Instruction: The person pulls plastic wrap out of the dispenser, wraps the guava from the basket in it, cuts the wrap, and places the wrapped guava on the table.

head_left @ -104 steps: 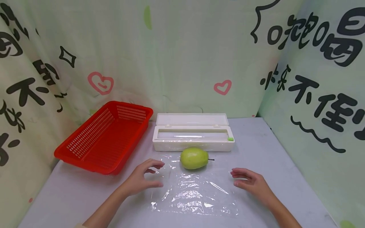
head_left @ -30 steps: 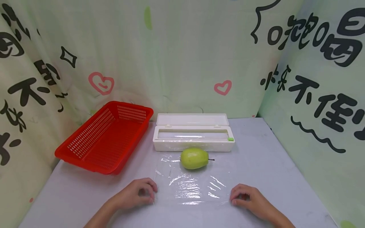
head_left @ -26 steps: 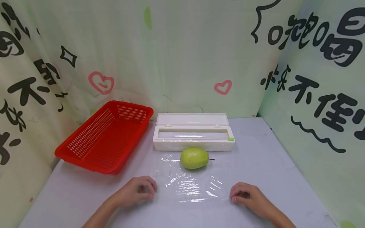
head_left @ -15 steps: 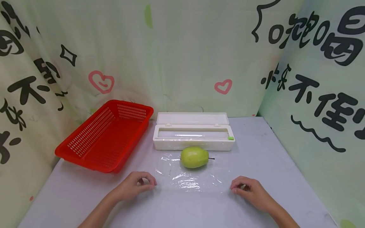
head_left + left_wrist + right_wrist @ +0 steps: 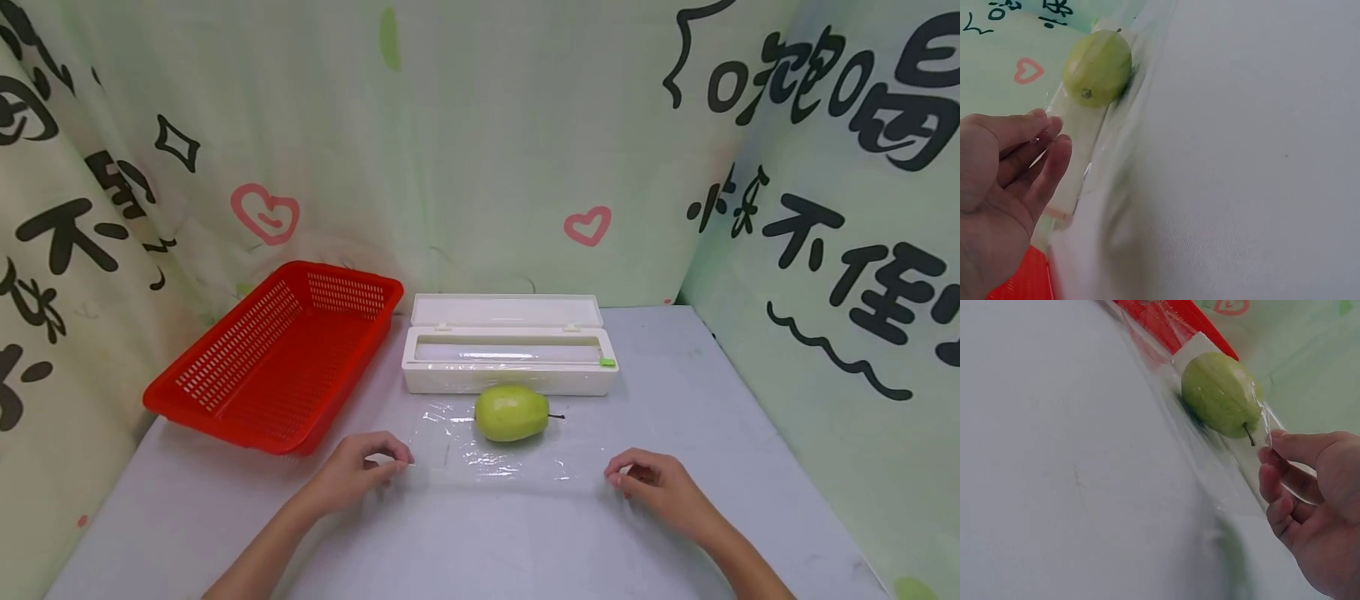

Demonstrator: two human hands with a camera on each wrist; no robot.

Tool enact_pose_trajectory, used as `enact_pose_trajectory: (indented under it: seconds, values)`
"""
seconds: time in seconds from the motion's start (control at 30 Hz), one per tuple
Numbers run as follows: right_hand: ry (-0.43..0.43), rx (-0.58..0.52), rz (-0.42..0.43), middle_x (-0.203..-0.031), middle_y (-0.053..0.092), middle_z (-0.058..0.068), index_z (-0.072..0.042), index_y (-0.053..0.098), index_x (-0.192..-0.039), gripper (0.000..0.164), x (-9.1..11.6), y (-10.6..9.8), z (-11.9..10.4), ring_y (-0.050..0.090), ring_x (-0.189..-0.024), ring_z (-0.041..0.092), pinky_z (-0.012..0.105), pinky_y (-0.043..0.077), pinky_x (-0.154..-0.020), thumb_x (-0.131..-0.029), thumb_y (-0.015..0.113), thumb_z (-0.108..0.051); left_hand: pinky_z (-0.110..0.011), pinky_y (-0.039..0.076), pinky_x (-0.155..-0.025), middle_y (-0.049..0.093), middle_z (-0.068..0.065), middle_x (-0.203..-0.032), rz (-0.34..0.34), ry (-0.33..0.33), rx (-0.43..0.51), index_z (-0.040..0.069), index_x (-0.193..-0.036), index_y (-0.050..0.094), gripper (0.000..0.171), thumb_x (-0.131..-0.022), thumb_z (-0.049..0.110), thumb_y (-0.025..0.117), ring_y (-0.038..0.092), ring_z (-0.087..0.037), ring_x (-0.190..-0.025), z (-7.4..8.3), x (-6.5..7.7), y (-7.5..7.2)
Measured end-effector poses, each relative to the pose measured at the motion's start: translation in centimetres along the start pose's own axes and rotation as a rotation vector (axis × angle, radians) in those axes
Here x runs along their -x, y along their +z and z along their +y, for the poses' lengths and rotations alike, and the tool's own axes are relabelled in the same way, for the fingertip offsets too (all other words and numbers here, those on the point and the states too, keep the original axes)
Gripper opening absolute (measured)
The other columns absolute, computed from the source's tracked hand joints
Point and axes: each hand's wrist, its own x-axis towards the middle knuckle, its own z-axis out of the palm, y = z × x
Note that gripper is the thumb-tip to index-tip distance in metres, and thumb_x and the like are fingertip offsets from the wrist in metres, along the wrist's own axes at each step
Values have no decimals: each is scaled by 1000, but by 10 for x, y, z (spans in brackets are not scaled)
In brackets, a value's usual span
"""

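Observation:
A sheet of clear plastic wrap [image 5: 480, 467] runs forward from a white wrap dispenser [image 5: 510, 382], its near edge lifted off the table. My left hand [image 5: 360, 471] pinches the left near corner between thumb and fingers. At the opposite corner my right hand [image 5: 656, 483] pinches the wrap too; the right wrist view shows the film drawn to the fingertips [image 5: 1272, 440]. A green pear [image 5: 512, 412] lies on its side on the wrap, just in front of the dispenser, stem to the right. Neither hand touches the pear.
To the left stands a red plastic basket [image 5: 273, 358] with slotted sides. The dispenser's lid [image 5: 506, 310] is raised behind it, and a small green slider [image 5: 607, 362] sits at its right end. A printed curtain [image 5: 465, 150] closes off the back of the white table [image 5: 750, 500].
Both hands, at first open above the wrap's sides, have come down to its near corners and pinched them. They now carry that edge up and away from me, toward the pear, which stays put.

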Motion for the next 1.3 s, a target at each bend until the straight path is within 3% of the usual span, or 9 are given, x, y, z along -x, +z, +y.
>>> enact_pose_trajectory:
  seconds: [0.17,0.3,0.6,0.9,1.13,1.3]
  values:
    - [9,-44,1,-65,60,15,-2,66,-100,17,-7,-3,-4,54,-55,23,25,44,-51,-92,64,-17,-21,58,-74,71,-12,-106,31,60,29,8,-97,67,14,-90,20,69,68,-31,-93,1,-6,0]
    - [-5,-74,12,-66,63,13,-1,65,-99,15,-11,-5,-6,57,-58,25,29,48,-53,-93,63,-14,-20,57,-78,71,-12,-102,61,112,54,10,-97,66,11,-90,17,69,69,-32,-93,2,-9,-1]
    - [7,-124,50,-91,71,21,2,66,-101,18,-19,-7,-8,71,-77,12,29,59,-69,-95,61,-15,-17,55,-82,72,-9,-99,116,134,75,10,-98,67,13,-89,19,69,69,-29,-93,5,-15,-2]
    - [33,-144,84,-94,72,16,5,64,-105,27,-25,-8,-12,72,-84,14,25,59,-74,-94,63,-19,-17,55,-81,70,-7,-97,176,103,81,11,-99,66,15,-87,20,72,68,-22,-91,10,-21,-1]
    - [-6,-161,102,-98,70,15,8,62,-109,35,-28,-7,-11,69,-81,5,21,58,-74,-81,76,-8,-30,56,-88,67,-22,-108,161,176,109,2,-112,60,37,-81,11,77,68,-34,-100,9,-24,-1]
    - [-32,-99,134,-95,69,15,8,62,-107,33,-30,-4,-11,67,-78,5,18,57,-72,-82,75,-9,-27,57,-87,67,-24,-104,192,216,91,3,-110,61,34,-79,1,76,69,-29,-93,7,-28,0]
